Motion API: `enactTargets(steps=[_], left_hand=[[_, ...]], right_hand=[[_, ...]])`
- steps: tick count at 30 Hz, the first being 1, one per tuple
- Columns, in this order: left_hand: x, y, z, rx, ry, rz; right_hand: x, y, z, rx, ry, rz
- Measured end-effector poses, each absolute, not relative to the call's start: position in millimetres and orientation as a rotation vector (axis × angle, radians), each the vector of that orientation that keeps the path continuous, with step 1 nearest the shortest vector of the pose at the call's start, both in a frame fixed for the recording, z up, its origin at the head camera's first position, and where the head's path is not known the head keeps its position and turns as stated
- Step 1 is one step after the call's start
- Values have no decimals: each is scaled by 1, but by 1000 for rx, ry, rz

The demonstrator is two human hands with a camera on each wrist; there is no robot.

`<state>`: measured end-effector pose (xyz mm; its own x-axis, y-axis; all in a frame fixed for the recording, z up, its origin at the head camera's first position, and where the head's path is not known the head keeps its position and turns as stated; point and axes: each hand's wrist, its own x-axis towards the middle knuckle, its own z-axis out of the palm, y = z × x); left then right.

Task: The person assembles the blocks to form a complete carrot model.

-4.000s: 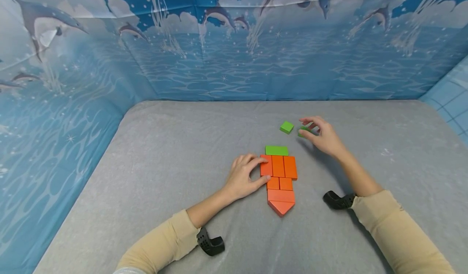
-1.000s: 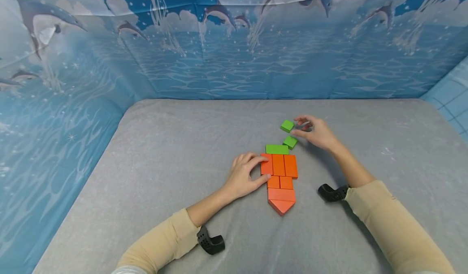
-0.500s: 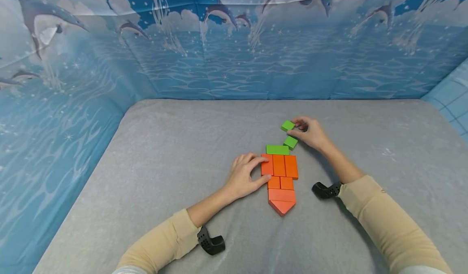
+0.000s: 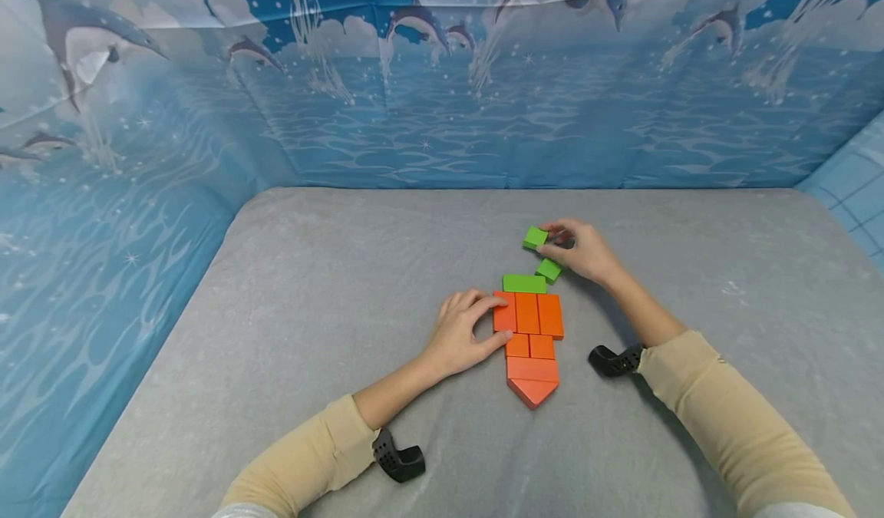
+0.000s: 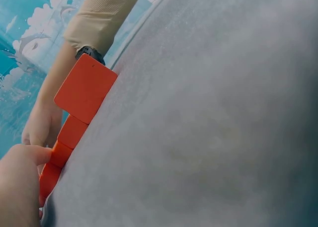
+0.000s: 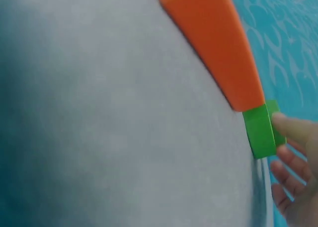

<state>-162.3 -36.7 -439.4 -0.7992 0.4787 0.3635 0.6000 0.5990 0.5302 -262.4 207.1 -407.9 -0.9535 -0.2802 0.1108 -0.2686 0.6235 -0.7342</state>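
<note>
On the grey table (image 4: pixel 331 288), several flat orange blocks (image 4: pixel 528 341) form a downward-pointing carrot shape. A green rectangular block (image 4: pixel 524 283) lies across its top. My left hand (image 4: pixel 494 320) grips the leftmost orange block (image 4: pixel 503 312) between index finger and thumb. My right hand (image 4: pixel 547 241) pinches a small green block (image 4: pixel 534 237) just beyond the shape. A second small green block (image 4: pixel 549 269) lies under that hand's thumb, beside the rectangle. The right wrist view shows the orange blocks (image 6: pixel 213 43) edge-on, with a green block (image 6: pixel 259 130) touched by my thumb.
Blue dolphin-print curtains (image 4: pixel 442 80) wall in the table on three sides. Black wrist camera mounts (image 4: pixel 398 456) (image 4: pixel 611 361) sit by both sleeves. The left wrist view shows the orange tip block (image 5: pixel 84 88) and the other forearm (image 5: pixel 64 73).
My right hand set one small green block beside the green rectangle, then took the other small green block and moved it slightly left. My left hand has stayed on the orange blocks.
</note>
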Motion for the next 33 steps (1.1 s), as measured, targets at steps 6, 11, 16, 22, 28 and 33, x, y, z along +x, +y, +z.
enactTargets(steps=[6,11,16,22,28,33], left_hand=[[-162,-37,-439,-893,-2644,-972],[-162,-37,-440,-899,-2635,-968],[-162,-37,-440,-912,-2627,-967],[-163,-37,-440,-911,-2629,-965],[-163,-37,-440,-916,-2629,-963],[-163,-37,-439,-916,-2629,-970]], right_hand=[[-265,192,-402,-771,2734,-1220],[-266,182,-401,-910,2694,-1156],[-266,176,-401,-971,2656,-1107],[-267,171,-403,-1034,2632,-1074],[-264,170,-403,-1108,2622,-1087],[-265,171,-403,-1127,2593,-1062]])
